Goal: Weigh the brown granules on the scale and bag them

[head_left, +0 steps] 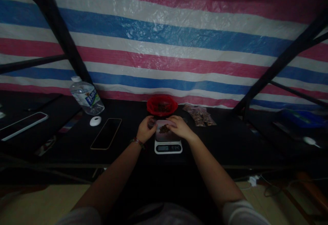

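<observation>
Scale (pixel 168 148) supports brown pieces (pixel 163 129)
Left hand (pixel 145 130), curled, steadies a container (pixel 151 123) beside the scale; right hand (pixel 181 128) bends above, hold unclear.

We see a black table (pixel 220 149) | behind it, a shiny sheet (pixel 164 40) with red, white and blue stripes | dark poles (pixel 58 30) at its back | pale floor (pixel 55 201) below it | dim light

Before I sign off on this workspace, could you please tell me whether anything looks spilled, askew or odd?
Nothing clearly stands out: the brown pieces sit together on the scale, and the red bowl and bottle stand upright. Any crumbs on the dark table would be hard to see.
</observation>
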`<state>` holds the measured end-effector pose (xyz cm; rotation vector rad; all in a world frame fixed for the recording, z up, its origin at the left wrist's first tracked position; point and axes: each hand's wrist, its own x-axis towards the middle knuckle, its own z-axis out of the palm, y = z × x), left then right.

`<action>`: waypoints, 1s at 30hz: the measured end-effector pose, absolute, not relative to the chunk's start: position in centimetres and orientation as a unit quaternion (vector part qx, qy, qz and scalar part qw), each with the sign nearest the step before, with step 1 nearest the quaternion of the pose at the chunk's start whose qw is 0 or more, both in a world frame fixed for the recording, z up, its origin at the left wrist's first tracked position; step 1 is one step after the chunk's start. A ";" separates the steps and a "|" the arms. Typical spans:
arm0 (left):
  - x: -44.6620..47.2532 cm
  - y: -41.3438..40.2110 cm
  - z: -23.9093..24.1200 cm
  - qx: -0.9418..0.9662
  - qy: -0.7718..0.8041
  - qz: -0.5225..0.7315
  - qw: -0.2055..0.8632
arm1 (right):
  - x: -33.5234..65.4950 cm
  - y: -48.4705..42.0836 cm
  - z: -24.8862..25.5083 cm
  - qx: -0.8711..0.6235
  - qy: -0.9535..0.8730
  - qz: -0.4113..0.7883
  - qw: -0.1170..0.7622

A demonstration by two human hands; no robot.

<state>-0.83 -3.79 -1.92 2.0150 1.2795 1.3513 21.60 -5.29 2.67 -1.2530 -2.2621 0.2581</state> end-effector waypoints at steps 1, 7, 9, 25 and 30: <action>-0.8 -3.8 -1.9 0.719 0.456 0.484 0.201 | 20.6 -5.4 2.9 -0.460 -0.850 0.108 0.234; -0.8 -3.9 -1.7 0.722 0.450 0.480 0.216 | 17.4 -5.5 2.3 -0.451 -0.877 0.093 0.133; -0.7 -4.0 -1.6 0.725 0.449 0.476 0.214 | 17.0 -5.4 2.2 -0.441 -0.886 0.078 0.123; -0.7 -4.2 -1.3 0.750 0.445 0.443 0.210 | 21.2 -4.2 3.8 -0.432 -0.882 0.147 0.115; -0.6 -4.3 -1.4 0.793 0.425 0.403 0.168 | 21.0 -3.5 3.7 -0.399 -0.895 0.160 0.115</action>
